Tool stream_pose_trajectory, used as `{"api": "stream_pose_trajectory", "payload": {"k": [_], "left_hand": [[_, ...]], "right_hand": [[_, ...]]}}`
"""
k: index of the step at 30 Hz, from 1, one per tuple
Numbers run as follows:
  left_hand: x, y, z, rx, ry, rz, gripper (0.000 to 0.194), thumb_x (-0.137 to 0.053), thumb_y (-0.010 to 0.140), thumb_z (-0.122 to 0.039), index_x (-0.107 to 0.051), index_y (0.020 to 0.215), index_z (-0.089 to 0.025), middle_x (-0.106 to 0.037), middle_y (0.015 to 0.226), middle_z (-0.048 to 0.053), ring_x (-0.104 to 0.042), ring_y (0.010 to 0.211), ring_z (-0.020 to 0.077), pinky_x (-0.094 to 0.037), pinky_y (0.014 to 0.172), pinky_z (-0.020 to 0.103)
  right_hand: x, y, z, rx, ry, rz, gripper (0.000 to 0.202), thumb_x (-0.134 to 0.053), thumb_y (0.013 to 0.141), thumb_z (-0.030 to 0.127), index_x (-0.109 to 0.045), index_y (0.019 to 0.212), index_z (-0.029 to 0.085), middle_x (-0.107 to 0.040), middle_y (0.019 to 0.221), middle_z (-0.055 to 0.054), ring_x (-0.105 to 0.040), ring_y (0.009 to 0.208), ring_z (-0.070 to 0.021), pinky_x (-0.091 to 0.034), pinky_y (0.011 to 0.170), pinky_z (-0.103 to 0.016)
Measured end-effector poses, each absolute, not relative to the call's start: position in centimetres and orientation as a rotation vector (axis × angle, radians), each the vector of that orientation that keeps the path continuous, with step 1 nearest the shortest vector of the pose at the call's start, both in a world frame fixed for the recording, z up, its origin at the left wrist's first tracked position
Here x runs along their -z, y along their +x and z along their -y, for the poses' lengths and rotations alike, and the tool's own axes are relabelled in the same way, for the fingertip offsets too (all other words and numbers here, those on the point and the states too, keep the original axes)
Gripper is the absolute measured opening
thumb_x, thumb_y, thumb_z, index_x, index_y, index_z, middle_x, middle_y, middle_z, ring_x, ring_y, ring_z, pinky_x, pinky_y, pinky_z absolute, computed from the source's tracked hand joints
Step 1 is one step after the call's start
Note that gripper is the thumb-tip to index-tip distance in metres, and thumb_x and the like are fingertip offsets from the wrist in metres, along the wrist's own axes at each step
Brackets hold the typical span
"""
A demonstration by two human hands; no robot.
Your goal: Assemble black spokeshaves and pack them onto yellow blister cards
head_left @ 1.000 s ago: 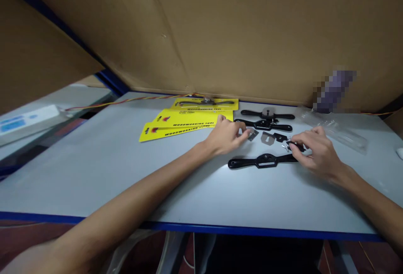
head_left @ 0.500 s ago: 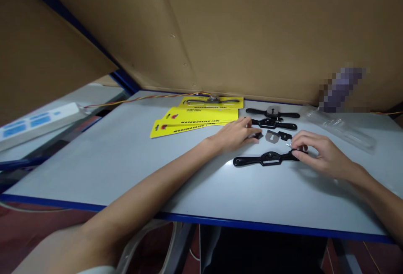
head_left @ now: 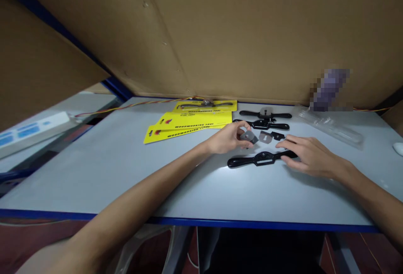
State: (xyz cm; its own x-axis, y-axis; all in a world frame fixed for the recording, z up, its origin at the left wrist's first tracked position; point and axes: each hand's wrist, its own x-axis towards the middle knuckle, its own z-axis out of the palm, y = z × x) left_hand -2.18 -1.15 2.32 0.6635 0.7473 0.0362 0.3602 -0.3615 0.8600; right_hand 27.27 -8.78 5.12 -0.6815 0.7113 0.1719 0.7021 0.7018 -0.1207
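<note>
Metal plate [head_left: 248, 136] sits pinched in left grip [head_left: 226, 138].

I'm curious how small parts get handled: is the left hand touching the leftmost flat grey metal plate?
Touching. The head view shows the left hand holding that flat grey metal plate between thumb and fingers.

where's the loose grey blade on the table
Right of centre in the head view, the blade lies between the left hand and black plate, beyond the nearest black tool.
</note>
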Motion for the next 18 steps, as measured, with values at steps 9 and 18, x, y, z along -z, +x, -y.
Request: {"api": "stream_pose_trajectory", "payload": {"k": [9, 18], "left_hand": [[-2.5, 0.0, 2.6, -0.813, 1.627, -0.818, 0.035, -0.072, 0.081, -0.05, -0.058, 0.087, -0.019, -0.067, 0.078, 0.002, -0.057, 0.065, 0.0116, -0.044, 0.06, 0.027], [-2.0, 0.4, 3.6, -0.621, 2.387, -0.835, 0.029, -0.057, 0.1, -0.041, -0.072, 0.093, -0.018, -0.07, 0.096, 0.006, -0.062, 0.094, 0.0207, -0.049, 0.091, 0.039]], "right_hand": [[-3.6, 26.8, 8.6, 0.03, -1.155, 2.71, 0.014, -0.059, 0.098, 0.027, -0.07, 0.094, 0.02, -0.073, 0.084, -0.003, -0.063, 0.066, -0.0166, -0.036, 0.058, -0.031], [-2.7, 26.1, 8.5, 0.015, -1.214, 2.629, 0.015, -0.059, 0.098, 0.031, -0.069, 0.093, 0.021, -0.073, 0.082, -0.003, -0.065, 0.067, -0.0183, -0.041, 0.059, -0.032]]}}
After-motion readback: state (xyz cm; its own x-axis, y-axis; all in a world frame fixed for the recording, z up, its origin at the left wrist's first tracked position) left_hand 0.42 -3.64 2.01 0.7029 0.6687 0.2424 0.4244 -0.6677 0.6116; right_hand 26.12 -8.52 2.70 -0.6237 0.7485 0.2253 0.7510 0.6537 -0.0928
